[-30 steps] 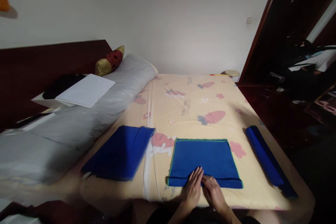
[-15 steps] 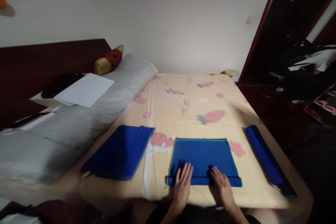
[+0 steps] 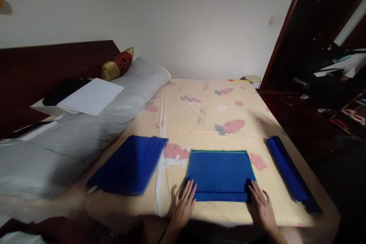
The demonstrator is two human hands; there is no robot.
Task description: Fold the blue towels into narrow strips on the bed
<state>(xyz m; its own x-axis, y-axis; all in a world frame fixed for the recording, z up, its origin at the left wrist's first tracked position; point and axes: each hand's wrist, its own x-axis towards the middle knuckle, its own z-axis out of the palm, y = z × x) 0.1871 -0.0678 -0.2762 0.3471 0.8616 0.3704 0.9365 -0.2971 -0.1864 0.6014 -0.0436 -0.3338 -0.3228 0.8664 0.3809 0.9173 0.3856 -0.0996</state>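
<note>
A blue cloth (image 3: 219,169) with green edging lies flat in front of me, its near edge turned over into a narrow band. My left hand (image 3: 183,204) rests on the left end of that band, fingers stretched out. At the band's right end, my right hand (image 3: 262,204) lies with its fingers extended and the tips on the cloth. To the left is a darker blue cloth piece (image 3: 130,166) with a pale strap at its near corner. A long, narrow blue rolled or folded cloth (image 3: 288,171) lies at the right.
The bed (image 3: 197,118) wears a cream sheet printed with carrots. A grey bedroll (image 3: 114,118) runs along the left, with a white board (image 3: 91,96) and a red-gold cushion (image 3: 117,65) on it. A stool (image 3: 252,79) stands behind the far right corner.
Both hands have moved outward, from the middle of the folded band to its left and right ends. The band now looks flatter and wider.
</note>
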